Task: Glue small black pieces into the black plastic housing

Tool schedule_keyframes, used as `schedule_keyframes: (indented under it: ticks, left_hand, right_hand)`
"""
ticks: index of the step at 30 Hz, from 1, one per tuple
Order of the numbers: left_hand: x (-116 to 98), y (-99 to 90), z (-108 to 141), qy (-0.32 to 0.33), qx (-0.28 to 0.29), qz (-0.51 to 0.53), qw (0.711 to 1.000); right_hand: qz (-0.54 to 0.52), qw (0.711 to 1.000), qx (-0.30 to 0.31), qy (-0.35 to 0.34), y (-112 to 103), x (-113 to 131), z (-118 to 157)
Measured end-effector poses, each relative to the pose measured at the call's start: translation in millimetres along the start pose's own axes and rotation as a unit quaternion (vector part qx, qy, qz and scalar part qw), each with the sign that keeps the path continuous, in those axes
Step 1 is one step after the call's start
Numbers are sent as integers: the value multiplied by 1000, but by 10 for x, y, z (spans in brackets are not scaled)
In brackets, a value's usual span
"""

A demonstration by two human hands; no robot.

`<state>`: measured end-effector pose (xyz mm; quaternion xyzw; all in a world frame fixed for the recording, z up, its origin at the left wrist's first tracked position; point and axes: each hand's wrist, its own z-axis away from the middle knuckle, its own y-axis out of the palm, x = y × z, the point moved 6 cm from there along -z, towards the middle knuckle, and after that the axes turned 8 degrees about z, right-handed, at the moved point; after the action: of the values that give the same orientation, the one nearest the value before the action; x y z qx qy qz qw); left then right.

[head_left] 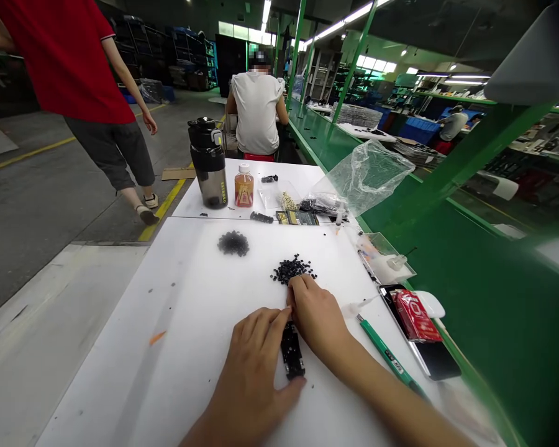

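A narrow black strip-shaped part (292, 352) with small light spots lies lengthwise on the white table (190, 366). My left hand (256, 357) steadies it, thumb at the near end and fingertips at the far end. My right hand (317, 313) is closed in a pinch at that far end; whatever its fingertips hold is hidden. Just beyond the right fingers is a loose pile of tiny black square pieces (292, 268). A rounder, blurred heap of dark pieces (233, 243) sits farther left.
A green utility knife (391, 357), a phone (433, 360) and a red packet (417, 315) lie at right. A dark bottle (208, 167), a juice bottle (244, 186) and a plastic bag (361, 174) stand behind. One person (256, 112) sits ahead; another (74, 68) walks at left.
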<state>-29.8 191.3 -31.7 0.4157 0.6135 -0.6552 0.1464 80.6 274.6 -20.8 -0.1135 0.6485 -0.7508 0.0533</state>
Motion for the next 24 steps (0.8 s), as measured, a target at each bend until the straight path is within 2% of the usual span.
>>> schedule_keyframes:
  ticks: [2, 4, 6, 8, 10, 13, 17, 20, 24]
  left_hand:
    - [-34, -32, -9, 4, 15, 5, 1000]
    - [-69, -73, -11, 10, 26, 9, 1000]
    - [-89, -103, -8, 15, 38, 11, 999]
    - [-86, -110, 1, 20, 48, 10, 999]
    - [-66, -93, 14, 28, 53, 9, 998]
    - [-43, -43, 44, 50, 49, 10, 997]
    - [-63, 15, 83, 79, 39, 7, 996]
    - [-89, 26, 88, 78, 40, 0, 996]
    - [-104, -22, 77, 66, 54, -7, 996]
  right_hand:
    - [21, 1000, -9, -12, -61, -3, 68]
    - [40, 999, -24, -21, -124, -60, 250]
    - [69, 992, -63, -83, -172, -111, 535]
    - [103, 971, -113, -183, -168, -142, 869]
    - [102, 959, -137, -228, -98, -219, 1129]
    - [-25, 975, -130, -179, 33, -386, 1273]
    - [-231, 967, -110, -7, 149, -591, 1266]
    - [-251, 964, -74, 51, 152, -576, 1243]
    - [-240, 969, -36, 39, 87, -477, 1187]
